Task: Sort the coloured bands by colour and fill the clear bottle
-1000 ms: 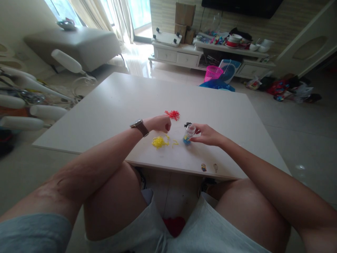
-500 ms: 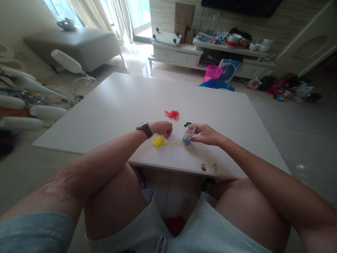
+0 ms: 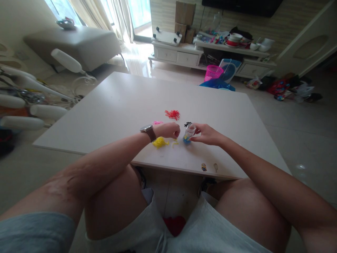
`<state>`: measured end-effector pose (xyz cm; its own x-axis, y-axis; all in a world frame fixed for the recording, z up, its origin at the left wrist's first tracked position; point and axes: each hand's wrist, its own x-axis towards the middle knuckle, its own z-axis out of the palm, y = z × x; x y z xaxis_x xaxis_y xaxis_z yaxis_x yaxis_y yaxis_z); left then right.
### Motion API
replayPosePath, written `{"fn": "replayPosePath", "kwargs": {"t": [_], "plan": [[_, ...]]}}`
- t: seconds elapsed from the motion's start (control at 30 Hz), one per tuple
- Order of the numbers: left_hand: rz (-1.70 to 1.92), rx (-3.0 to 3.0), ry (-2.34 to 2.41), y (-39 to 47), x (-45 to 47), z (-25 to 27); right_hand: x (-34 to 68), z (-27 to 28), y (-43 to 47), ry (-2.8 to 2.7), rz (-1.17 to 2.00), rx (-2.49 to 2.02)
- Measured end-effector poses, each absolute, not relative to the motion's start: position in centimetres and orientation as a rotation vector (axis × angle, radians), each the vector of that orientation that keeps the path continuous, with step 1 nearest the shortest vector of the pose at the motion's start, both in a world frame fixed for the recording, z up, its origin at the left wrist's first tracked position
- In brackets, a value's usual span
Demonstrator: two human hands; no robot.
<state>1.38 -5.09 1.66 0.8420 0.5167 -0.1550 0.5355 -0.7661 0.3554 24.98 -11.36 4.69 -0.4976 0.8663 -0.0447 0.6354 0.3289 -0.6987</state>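
Note:
My right hand (image 3: 204, 134) is wrapped round a small clear jar (image 3: 189, 133) standing on the table, with blue and some yellow bits inside. Left of the jar, my left hand (image 3: 172, 130) has its fingers pinched together, pointing down; whatever they hold is too small to make out. Below that hand are a pile of small yellow pieces (image 3: 160, 142) and a few loose yellow ones (image 3: 175, 143). A pink pile (image 3: 158, 123) peeks out behind my left wrist. Farther back lies a red pile (image 3: 172, 114), and black pieces (image 3: 187, 124) sit partly behind the jar.
Two small flat figures, one a yellow-and-blue character (image 3: 204, 167) and one pale (image 3: 216, 167), lie near the front edge of the white table (image 3: 131, 95). Beyond the table are a pink basket (image 3: 213, 72) and a cluttered low cabinet (image 3: 186, 59).
My left hand has moved right, from above the yellow pile toward the jar, uncovering the pink pile. My right hand and the jar stay in place.

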Motion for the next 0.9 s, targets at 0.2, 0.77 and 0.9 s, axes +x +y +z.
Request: {"fn": "replayPosePath", "kwargs": {"t": [0.2, 0.77, 0.9], "plan": [[-0.110, 2.593, 0.785, -5.2, 1.7, 1.3, 25.0, 4.7, -11.3, -2.283, 0.950, -1.323], [-0.160, 2.543, 0.738, -6.5, 2.3, 2.0, 25.0, 4.6, -11.3, -2.272, 0.966, -1.314], [-0.149, 2.536, 0.746, -6.7, 2.7, 1.5, 25.0, 4.6, -11.3, -2.273, 0.970, -1.324]]}}
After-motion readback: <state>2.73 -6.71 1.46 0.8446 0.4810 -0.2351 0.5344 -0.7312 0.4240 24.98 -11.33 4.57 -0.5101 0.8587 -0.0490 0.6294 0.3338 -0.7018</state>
